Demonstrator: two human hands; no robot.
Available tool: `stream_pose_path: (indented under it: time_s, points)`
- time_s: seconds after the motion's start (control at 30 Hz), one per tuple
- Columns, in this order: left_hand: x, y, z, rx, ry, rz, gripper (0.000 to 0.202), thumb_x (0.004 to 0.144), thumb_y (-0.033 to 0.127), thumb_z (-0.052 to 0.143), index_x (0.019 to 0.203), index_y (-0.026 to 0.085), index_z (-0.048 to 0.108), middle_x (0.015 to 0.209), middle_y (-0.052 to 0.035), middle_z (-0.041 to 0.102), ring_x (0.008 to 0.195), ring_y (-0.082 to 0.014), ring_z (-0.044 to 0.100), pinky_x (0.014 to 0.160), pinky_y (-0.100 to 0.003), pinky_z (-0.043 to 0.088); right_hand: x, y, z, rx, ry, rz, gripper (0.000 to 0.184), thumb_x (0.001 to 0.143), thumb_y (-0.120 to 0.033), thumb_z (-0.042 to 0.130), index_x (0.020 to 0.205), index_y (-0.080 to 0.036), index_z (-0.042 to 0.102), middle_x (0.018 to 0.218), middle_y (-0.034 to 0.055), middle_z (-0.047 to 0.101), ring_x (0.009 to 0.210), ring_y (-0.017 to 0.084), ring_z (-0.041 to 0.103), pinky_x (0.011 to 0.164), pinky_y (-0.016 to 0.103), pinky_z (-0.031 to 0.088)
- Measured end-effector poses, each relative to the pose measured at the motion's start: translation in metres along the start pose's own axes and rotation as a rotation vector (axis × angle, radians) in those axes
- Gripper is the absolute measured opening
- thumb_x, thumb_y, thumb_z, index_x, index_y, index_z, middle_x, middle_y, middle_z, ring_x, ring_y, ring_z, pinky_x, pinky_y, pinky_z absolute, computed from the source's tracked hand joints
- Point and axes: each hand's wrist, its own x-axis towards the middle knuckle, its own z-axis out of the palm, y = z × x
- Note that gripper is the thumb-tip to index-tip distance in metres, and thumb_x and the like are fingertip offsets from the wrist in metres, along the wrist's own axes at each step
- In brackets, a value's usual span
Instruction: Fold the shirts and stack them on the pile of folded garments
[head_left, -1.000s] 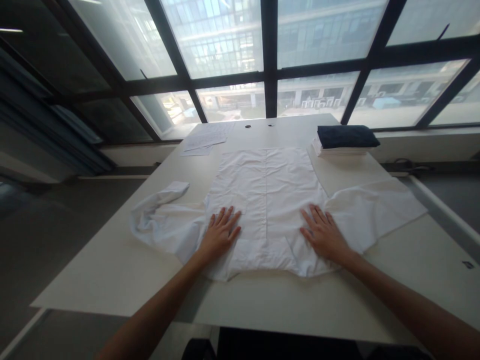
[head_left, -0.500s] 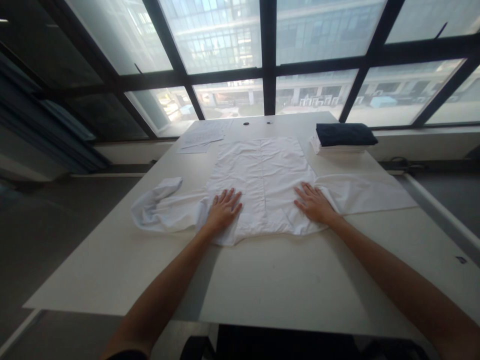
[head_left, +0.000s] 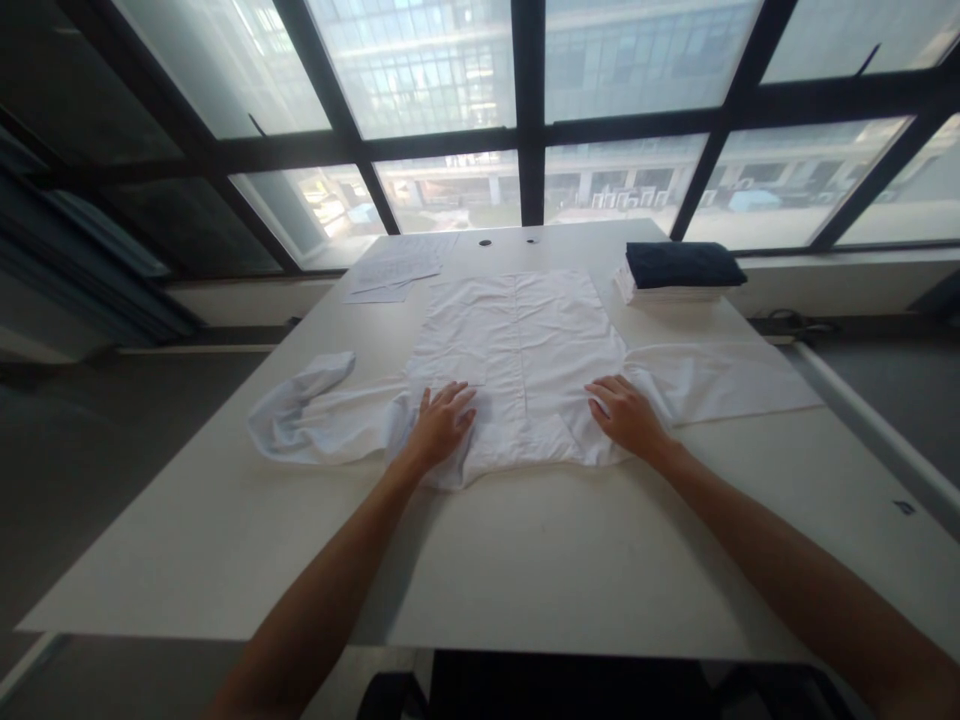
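A white button-front garment that looks like a shirt (head_left: 525, 340) lies spread on the white table (head_left: 570, 560), its button line running up the middle. Its left sleeve-like part is bent back on itself, while the one on the right stretches out straight. My left hand (head_left: 442, 425) rests on the shirt's near left part, fingers extended and slightly bent. On the near right part sits my right hand (head_left: 624, 412), with its fingers a little curved and apart. Neither hand has cloth gripped in it. Small wrinkles cross the fabric.
A dark blue folded cloth (head_left: 684, 264) tops a white stack (head_left: 671, 295) at the table's back right. Printed papers (head_left: 394, 268) lie at the back left. Large windows (head_left: 615, 180) rise behind the table. A chair armrest (head_left: 394, 692) shows at the bottom.
Both hands stay on the shirt, but their fingers are now more bent and the palms look slightly raised. The camera view has shifted slightly.
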Motion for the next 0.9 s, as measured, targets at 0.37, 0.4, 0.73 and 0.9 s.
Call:
stream_pose_path:
  time_s: [0.37,0.4,0.73,0.9]
  points:
    - [-0.015,0.018,-0.017,-0.252,-0.196,-0.066,0.023,0.087,0.044,0.067,0.090,0.021,0.064,0.085,-0.0032,0.067,0.078,-0.0209,0.064,0.073,-0.032,0.048,-0.012,-0.058,0.006,0.357,-0.104,0.109,0.020,0.093,-0.038,0.066,0.082,-0.021,0.064,0.080,0.0025,0.065,0.072,0.018,0.058,0.069,0.029,0.043]
    - [-0.014,0.017,-0.017,-0.294,-0.193,-0.064,0.023,0.085,0.043,0.069,0.090,0.021,0.063,0.085,-0.0030,0.066,0.077,-0.0207,0.063,0.073,-0.032,0.048,-0.012,-0.057,0.007,0.407,-0.099,0.101,0.015,0.091,-0.034,0.067,0.083,-0.021,0.064,0.081,0.0021,0.064,0.072,0.017,0.058,0.070,0.029,0.044]
    - [-0.024,0.027,-0.043,-0.718,-0.281,0.073,0.039,0.086,0.047,0.072,0.111,0.022,0.057,0.097,-0.0024,0.068,0.080,-0.0160,0.060,0.072,-0.029,0.048,-0.013,-0.050,0.004,0.975,-0.111,0.068,0.033,0.085,-0.032,0.070,0.115,-0.021,0.065,0.087,0.0001,0.063,0.071,0.014,0.058,0.068,0.028,0.051]
    - [-0.029,0.035,-0.057,-1.009,-0.623,0.270,0.061,0.091,0.059,0.068,0.139,0.023,0.054,0.118,-0.0123,0.072,0.102,-0.0228,0.068,0.084,-0.033,0.052,-0.015,-0.054,-0.019,0.912,-0.391,-0.184,0.018,0.088,-0.037,0.074,0.094,-0.020,0.075,0.084,0.0026,0.068,0.073,0.016,0.058,0.069,0.029,0.048]
